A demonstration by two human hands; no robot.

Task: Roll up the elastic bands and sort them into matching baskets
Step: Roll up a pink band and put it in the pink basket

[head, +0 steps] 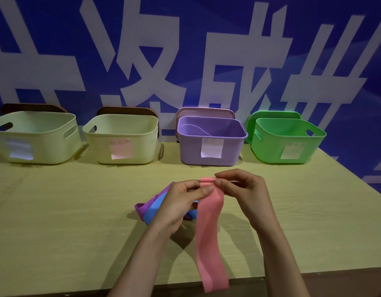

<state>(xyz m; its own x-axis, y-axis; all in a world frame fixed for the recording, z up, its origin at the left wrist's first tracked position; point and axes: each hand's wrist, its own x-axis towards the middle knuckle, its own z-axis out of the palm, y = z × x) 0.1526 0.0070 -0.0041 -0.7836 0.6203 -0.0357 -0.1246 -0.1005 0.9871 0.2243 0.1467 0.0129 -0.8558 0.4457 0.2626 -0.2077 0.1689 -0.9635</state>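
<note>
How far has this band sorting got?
Early. Done: nothing clearly; the purple basket may hold something. In hand: left hand and right hand pinch the top of the pink band, starting its roll. Left: purple band and blue band lie unrolled on the table.

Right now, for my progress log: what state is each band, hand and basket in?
pink band: top end starting to roll, rest hanging loose.
purple band: unrolled on the table.
blue band: unrolled on the table.
left hand: pinches pink band.
right hand: pinches pink band.
baskets: all four upright, open.
</note>
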